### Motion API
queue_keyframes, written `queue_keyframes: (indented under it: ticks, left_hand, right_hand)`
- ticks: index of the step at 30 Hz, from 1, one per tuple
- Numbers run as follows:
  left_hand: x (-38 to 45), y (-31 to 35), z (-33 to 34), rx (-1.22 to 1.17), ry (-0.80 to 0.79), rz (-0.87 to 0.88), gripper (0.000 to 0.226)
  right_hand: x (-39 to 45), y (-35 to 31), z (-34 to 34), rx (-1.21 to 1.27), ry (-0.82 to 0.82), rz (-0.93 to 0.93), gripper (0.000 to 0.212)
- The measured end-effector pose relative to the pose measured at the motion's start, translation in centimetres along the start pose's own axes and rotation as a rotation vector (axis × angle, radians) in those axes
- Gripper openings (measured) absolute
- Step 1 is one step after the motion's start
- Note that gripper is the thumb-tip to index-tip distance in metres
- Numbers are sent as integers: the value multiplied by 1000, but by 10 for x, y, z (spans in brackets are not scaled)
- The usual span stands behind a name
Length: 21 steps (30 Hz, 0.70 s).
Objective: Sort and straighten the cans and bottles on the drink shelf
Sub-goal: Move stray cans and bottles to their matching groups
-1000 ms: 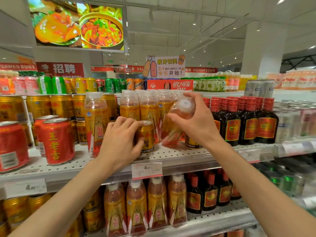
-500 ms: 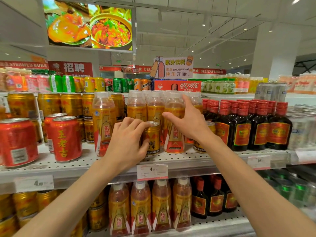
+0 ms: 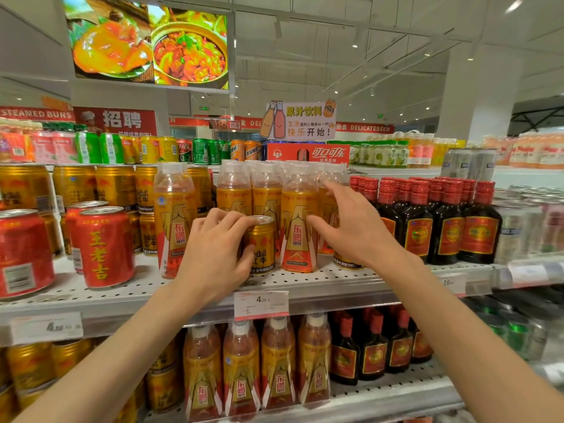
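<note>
Left hand (image 3: 213, 254): fingers wrapped round a small gold can (image 3: 262, 244), upright on the shelf (image 3: 351, 280) front. Right hand (image 3: 351, 230): spread, holding nothing, fingertips at an orange bottle (image 3: 298, 227) just right of the can; also upright. Can sits amid bottles, the misfit; left hand nearer. Gold cans (image 3: 76, 184) stacked far left.

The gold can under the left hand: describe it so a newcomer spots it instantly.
On the upper perforated shelf, above the 4.20 price tag, stands a short gold Red Bull can. The left hand grips it. It alone stands among tall orange bottles.
</note>
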<state>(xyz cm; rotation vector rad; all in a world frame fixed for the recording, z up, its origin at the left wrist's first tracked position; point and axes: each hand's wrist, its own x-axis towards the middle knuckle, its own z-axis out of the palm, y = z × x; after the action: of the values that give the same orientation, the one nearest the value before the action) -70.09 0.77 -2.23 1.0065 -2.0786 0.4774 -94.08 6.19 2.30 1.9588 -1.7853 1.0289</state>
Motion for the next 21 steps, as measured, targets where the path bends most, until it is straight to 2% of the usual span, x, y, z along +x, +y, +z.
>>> queue_keyframes:
  ticks: [6, 10, 14, 21]
  left_hand:
    - [-1, 1, 2, 9, 28, 0, 44]
    - [0, 1, 2, 16, 22, 1, 45]
    - [-1, 1, 1, 16, 14, -4, 45]
    - [-1, 3, 1, 13, -7, -13, 43]
  right_hand:
    - [-33, 27, 10, -181, 11, -4, 53]
    - [-36, 27, 14, -93, 47, 36, 31]
    - [-36, 28, 17, -178, 86, 80, 51]
    - [-40, 28, 15, -40, 83, 88, 49]
